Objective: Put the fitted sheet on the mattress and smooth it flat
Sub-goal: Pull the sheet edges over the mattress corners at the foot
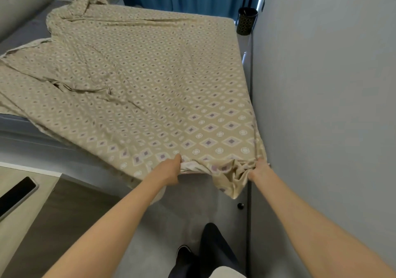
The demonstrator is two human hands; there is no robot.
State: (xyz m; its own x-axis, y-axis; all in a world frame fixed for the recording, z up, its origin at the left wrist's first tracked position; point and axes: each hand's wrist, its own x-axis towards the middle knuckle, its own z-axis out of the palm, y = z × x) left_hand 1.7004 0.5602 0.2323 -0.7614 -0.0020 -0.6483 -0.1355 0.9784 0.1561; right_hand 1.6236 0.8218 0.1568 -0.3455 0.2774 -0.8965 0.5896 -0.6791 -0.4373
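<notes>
while my left hand [169,171] and right hand [258,169] each pinch the hem between them, the fitted sheet [150,80] feels light, limp, slippery; grip its bunched corner.

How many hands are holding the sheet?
2. The left hand grips the near edge of the sheet. The right hand grips its bunched corner beside the wall. No other hands show.

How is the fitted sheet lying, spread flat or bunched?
Partly spread. The fitted sheet is rumpled at left, where bare mattress shows; left hand and right hand grip its near edge.
</notes>
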